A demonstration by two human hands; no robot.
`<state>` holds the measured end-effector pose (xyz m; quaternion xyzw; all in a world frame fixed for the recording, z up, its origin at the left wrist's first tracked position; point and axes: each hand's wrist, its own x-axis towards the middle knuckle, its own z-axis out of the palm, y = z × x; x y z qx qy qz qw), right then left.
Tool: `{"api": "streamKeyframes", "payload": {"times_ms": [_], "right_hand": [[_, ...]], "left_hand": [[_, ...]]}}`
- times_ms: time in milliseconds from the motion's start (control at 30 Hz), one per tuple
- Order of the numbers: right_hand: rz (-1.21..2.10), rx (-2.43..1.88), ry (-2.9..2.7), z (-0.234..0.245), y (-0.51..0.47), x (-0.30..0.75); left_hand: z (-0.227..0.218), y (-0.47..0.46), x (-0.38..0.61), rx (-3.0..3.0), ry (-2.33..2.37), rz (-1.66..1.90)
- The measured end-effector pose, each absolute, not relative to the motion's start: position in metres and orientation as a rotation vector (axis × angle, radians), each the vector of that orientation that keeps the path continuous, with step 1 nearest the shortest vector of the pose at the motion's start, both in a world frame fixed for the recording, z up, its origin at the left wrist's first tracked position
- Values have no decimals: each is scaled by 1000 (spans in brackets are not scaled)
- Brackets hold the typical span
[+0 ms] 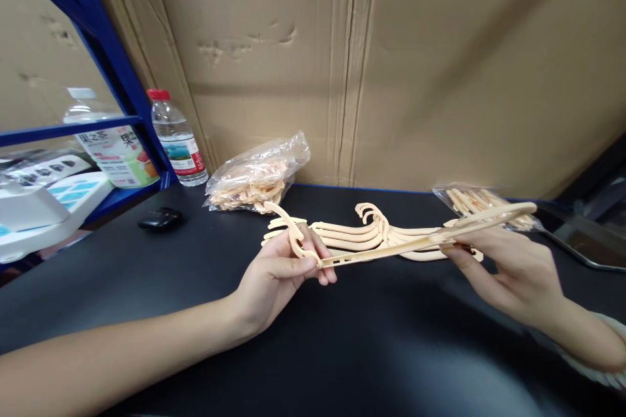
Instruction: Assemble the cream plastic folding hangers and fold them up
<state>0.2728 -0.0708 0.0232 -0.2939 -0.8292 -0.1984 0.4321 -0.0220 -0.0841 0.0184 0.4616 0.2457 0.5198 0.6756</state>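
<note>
A beige plastic hanger bar (415, 238) stretches between my two hands above the black table (342, 352). My left hand (278, 273) is closed, pinching a beige hook piece (292, 231) against the bar's left end. My right hand (508, 267) is closed on the bar's right part. Behind the bar, a stack of several finished beige hangers (372, 231) lies flat on the table.
A clear bag of beige hook parts (254, 176) sits at the back, and another bag of beige bars (482, 202) at the right. Two bottles (177, 137) stand by a blue shelf frame (112, 65). A black mouse (160, 218) lies at the left. A cardboard wall (391, 65) closes the back.
</note>
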Motion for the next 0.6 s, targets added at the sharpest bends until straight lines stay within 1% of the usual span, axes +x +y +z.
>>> {"api": "streamKeyframes", "payload": {"times_ms": [167,333,600], "right_hand": [[-521,-700,-2073,21,-71,272],[-651,-674,-2040,18,-72,271],[-590,-648,-2019,15,-71,266]], "left_hand": [[16,-83,-23,1077,598,1179],[17,-82,-22,1082,685,1218],[20,-87,-20,1107,687,1209]]}}
